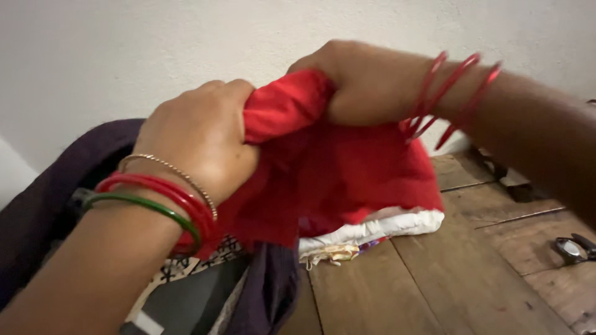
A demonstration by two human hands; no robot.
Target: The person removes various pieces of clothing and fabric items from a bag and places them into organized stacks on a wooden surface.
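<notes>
Bangled and nearest, her left hand [198, 139] grips a red cloth [335, 180] tightly; the right hand [357, 84] clamps the same bunched edge. It hangs above white folded cloth [379, 231] on a wooden table [447, 279].

Two hands, the left hand [197, 139] and right hand [360, 80], are gripping one red cloth [347, 174]. Three red bangles [450, 93] are circling the right wrist; red bangles too bunched to count, one green bangle [149, 205] and one bead bracelet [171, 166] are circling the left. One white cloth [379, 228], one purple garment [43, 198] and one watch [574, 248] are lying nearby.
</notes>
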